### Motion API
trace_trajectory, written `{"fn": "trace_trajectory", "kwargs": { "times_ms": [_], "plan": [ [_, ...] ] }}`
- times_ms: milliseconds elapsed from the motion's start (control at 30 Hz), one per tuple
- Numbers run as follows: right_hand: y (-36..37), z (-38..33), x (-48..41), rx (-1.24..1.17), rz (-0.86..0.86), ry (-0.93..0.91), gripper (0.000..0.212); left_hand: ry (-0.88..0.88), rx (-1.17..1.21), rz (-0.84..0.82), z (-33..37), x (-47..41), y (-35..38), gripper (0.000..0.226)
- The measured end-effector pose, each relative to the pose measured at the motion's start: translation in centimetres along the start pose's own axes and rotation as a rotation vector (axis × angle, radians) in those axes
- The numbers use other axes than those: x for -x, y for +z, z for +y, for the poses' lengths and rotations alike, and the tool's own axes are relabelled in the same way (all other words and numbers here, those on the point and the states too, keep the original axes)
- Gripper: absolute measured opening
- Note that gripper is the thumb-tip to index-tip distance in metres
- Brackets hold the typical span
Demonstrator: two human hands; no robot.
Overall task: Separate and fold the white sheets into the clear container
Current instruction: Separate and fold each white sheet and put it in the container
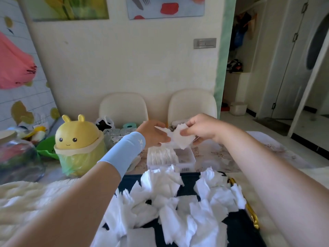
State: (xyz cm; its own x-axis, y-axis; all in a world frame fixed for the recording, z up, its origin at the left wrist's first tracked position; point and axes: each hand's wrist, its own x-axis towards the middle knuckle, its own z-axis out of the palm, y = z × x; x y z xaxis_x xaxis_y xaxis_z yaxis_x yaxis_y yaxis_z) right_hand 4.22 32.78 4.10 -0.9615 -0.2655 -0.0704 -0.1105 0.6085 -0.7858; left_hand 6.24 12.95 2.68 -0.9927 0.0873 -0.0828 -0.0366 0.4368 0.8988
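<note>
Nearest us, a loose heap of crumpled white paper sheets [178, 202] covers the dark rectangular tray with a gold handle [236, 227]. Just past the tray's far edge stands the clear rectangular plastic container [187, 160], its long axis running left to right across us. A row of folded white sheets [162, 155] stands packed in its left half (the right half looks unfilled, as far as we can tell).

Directly above it we hold a single white sheet [181, 138] between both hands. Our left hand [153, 134], in a pale blue sleeve [124, 150], pinches its left edge. Our right hand [201, 128] pinches the upper right corner, thumb and fingers curled. We judge the drop lies straight down and a little toward us, with the right hand nearer the vacant half.

Farther off, a yellow cartoon-faced bin [78, 132] sits at left, and two cream chairs [123, 106] stand by the wall.
</note>
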Motion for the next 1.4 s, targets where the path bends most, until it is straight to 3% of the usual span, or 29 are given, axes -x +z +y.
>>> {"fn": "trace_trajectory", "kwargs": {
  "times_ms": [133,333,433,567,700,800,933,1033,1167,1300,1400],
  "plan": [
    [1.3,1.5,-3.4,0.326,0.081,0.175,0.015,0.064,-0.396,0.046,-1.6,-3.1,0.9,0.027],
    [4.6,2.1,-6.1,0.647,0.122,0.248,0.019,0.029,-1.005,-0.155,-4.1,-5.9,3.3,0.043],
    [6.0,2.2,-7.3,0.689,0.175,0.254,0.015,0.046,-1.068,-0.166,-5.2,-6.6,3.2,0.044],
    [7.6,2.4,-8.3,0.75,0.171,0.26,0.034,0.099,-1.05,-0.143,-6.0,-6.3,2.8,0.044],
    [8.5,2.9,-8.9,0.601,0.039,0.361,0.014,0.127,-1.046,-0.154,-6.5,-5.6,2.6,0.054],
    [7.9,2.2,-8.9,0.391,-0.142,0.444,0.019,0.141,-0.998,-0.127,-7.0,-5.2,2.2,0.064],
    [7.0,2.5,-8.5,0.132,-0.038,0.482,0.035,0.123,-0.999,-0.122,-7.6,-4.9,1.9,0.073],
    [7.9,2.7,-8.4,-0.092,-0.071,0.538,0.031,0.007,-0.967,-0.216,-8.2,-4.6,2.4,0.081],
    [8.0,3.7,-8.8,-0.395,-0.072,0.578,0.031,0.045,-0.989,-0.21,-8.8,-4.5,2.7,0.082],
    [8.7,4.3,-9.2,-0.447,-0.088,0.557,0.04,0.051,-1.022,-0.266,-8.4,-4.7,2.8,0.078],
    [9.2,4.2,-8.8,-0.31,-0.072,0.492,0.021,0.022,-1.014,-0.279,-7.8,-4.4,2.9,0.076]
  ]
}}
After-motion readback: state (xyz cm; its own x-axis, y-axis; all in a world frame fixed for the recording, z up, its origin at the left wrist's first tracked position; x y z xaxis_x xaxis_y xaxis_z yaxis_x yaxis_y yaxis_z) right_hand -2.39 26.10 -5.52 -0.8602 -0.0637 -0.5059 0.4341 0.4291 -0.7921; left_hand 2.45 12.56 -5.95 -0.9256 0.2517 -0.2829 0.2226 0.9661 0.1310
